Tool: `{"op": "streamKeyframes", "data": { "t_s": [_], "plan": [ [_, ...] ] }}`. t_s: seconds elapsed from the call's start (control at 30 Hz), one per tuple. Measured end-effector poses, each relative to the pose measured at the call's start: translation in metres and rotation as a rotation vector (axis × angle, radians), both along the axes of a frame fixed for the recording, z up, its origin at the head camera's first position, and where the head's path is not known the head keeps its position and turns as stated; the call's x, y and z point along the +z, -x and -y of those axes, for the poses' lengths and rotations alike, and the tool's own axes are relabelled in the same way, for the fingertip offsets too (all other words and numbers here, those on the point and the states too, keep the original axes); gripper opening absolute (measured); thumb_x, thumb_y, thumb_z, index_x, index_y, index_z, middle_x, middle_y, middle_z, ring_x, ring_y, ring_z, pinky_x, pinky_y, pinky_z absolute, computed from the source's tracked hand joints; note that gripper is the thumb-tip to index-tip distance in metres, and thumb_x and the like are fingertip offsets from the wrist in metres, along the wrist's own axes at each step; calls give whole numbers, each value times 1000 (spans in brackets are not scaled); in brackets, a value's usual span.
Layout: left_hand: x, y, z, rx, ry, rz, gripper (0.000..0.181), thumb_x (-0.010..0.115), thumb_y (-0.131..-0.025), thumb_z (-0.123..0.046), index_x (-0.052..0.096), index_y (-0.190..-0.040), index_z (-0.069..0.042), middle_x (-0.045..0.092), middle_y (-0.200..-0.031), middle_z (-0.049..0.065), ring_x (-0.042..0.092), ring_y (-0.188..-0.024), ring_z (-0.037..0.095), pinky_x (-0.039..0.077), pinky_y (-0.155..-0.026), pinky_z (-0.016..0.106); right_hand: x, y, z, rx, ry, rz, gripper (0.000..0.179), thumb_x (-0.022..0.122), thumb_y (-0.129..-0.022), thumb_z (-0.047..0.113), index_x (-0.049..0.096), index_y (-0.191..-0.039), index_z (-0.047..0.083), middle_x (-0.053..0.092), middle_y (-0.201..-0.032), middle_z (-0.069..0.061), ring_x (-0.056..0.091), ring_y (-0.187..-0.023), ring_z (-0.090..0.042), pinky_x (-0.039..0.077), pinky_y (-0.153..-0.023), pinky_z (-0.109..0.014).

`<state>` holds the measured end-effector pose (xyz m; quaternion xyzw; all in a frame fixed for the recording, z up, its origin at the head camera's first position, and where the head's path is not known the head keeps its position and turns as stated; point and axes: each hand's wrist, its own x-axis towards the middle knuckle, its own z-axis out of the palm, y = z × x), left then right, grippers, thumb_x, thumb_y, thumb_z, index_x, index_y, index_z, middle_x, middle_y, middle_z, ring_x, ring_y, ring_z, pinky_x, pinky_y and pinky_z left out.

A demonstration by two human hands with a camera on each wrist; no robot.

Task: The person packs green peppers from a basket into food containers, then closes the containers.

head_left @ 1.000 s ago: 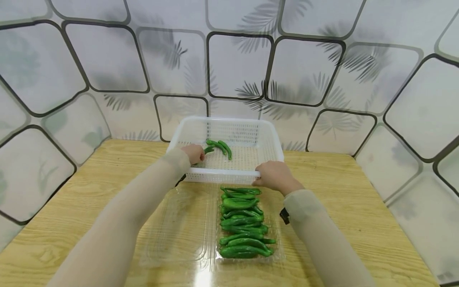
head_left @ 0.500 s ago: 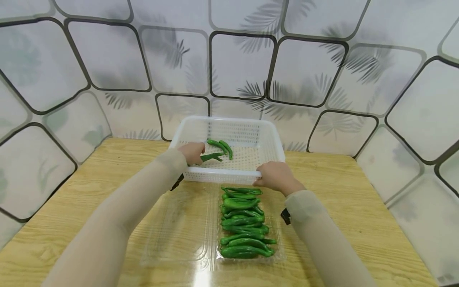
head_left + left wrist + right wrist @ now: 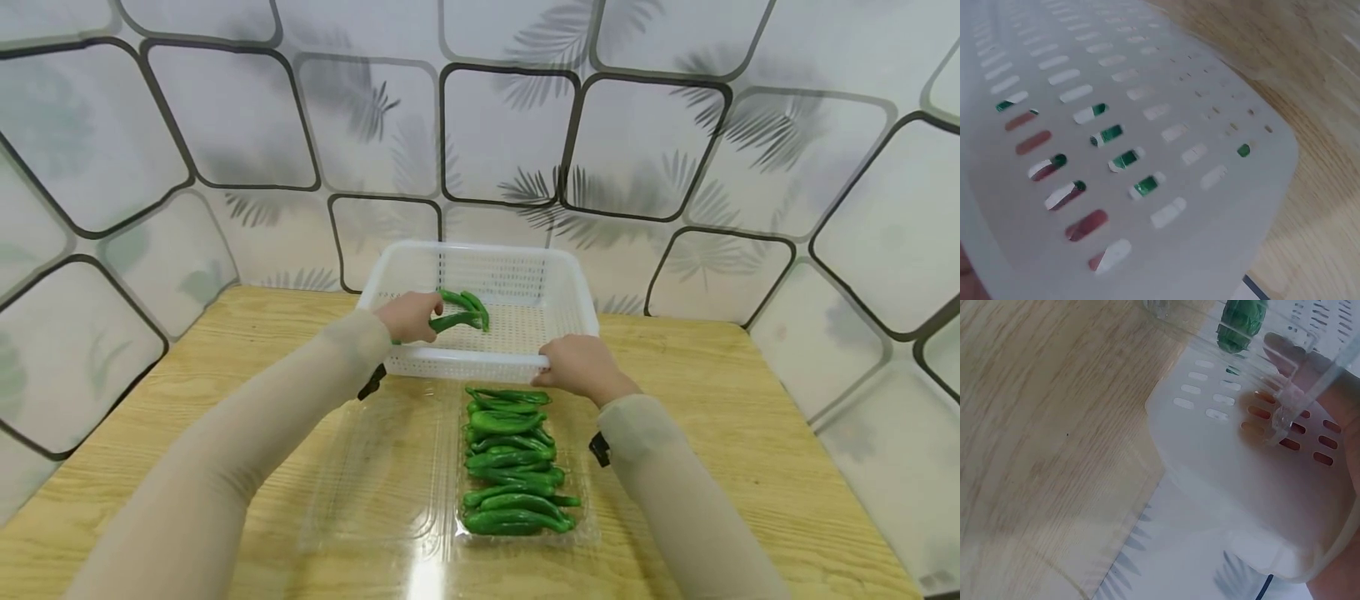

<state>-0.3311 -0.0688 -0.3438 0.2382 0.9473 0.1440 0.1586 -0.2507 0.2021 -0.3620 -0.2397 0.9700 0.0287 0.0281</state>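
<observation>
Inside the white plastic basket (image 3: pixel 562 312), my left hand (image 3: pixel 409 317) pinches a long green pepper (image 3: pixel 459 320) that points to the right. Two more green peppers (image 3: pixel 472 302) lie on the basket floor just behind it. Through the slots of the basket wall (image 3: pixel 1147 237), bits of green and of fingers show in the left wrist view. My right hand (image 3: pixel 577 367) grips the basket's front rim near its right corner. Just in front of the basket, a clear plastic clamshell box (image 3: pixel 588 525) lies with its lid spread to the left. Several green peppers (image 3: pixel 513 462) fill it in a stacked row.
The clear lid (image 3: pixel 375 475) lies flat on the wooden table (image 3: pixel 720 417) below my left forearm. Behind the basket rises a patterned wall covering (image 3: pixel 502 133), which also flanks the table on both sides.
My left hand lifts a pepper from the basket's left side and shifts slightly right, the pepper's tip now overlapping the other two. My right hand keeps its grip on the rim.
</observation>
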Motion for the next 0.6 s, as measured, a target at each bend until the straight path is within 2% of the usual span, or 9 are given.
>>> {"op": "streamKeyframes", "data": {
  "t_s": [0.3,0.6],
  "plan": [
    [11,-18,-7,-14,-53,-57,39,60,-88,-10,47,-124,-3,58,-112,14,55,-99,25,45,-80,39,-1,1,-1,-8,7,5,27,70,-80,43,59,-71,21,55,-63,8,51,-54,-11,42,-51,-32],
    [15,-35,-14,-66,-94,-126,37,60,-87,-8,49,-122,-4,59,-112,14,58,-97,26,47,-78,38,1,0,0,-16,12,15,26,70,-80,43,62,-74,20,57,-65,8,51,-55,-11,42,-52,-32]
  ]
}}
